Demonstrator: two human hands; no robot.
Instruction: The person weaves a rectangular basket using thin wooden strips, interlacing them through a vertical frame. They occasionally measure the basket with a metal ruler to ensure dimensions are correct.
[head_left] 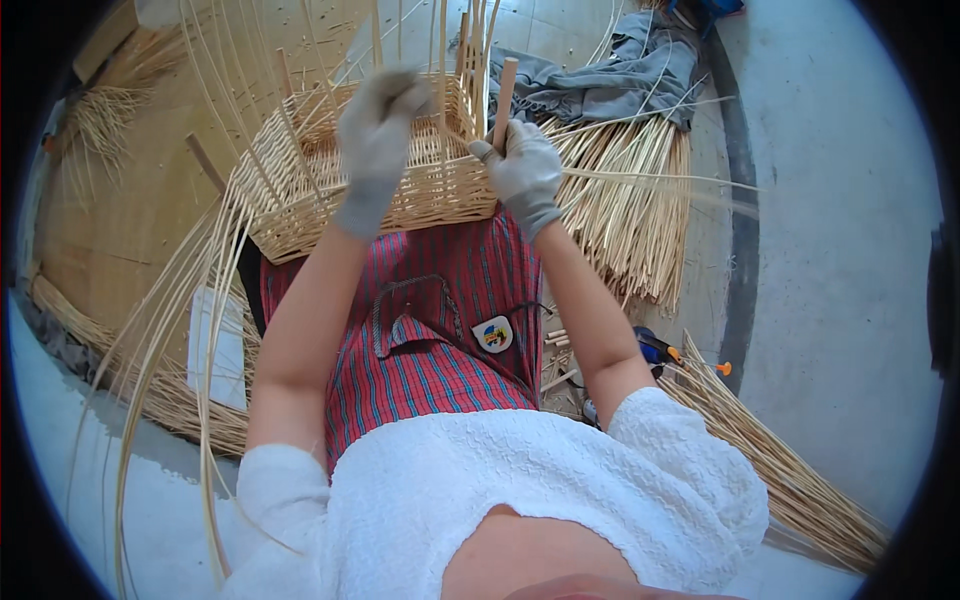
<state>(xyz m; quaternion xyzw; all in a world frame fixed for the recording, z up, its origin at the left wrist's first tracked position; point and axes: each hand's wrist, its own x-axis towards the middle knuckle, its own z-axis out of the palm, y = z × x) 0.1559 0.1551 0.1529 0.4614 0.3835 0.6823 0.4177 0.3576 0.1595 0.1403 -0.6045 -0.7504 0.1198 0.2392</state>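
Observation:
A half-woven wicker basket (420, 200) of pale strands rests at my lap, with many long upright strands rising from its walls. A wooden peg (507, 90) stands at its near right corner. My right hand (525, 170), in a pale work glove, grips the basket rim beside this peg, thumb on the inner side; long loose strands (660, 180) stretch rightward from there. My left hand (380, 130), gloved too, is raised over the basket's near wall. Its fingers look curled but are blurred by motion, and what they hold cannot be made out.
A bundle of cut strands (625, 220) lies to the right, with a grey cloth (610, 75) over its far end. Another bundle (770, 450) lies at lower right near an orange-and-blue tool (660, 350). Long strands (150, 340) hang from the basket's left side. A striped red apron (430, 380) covers my lap.

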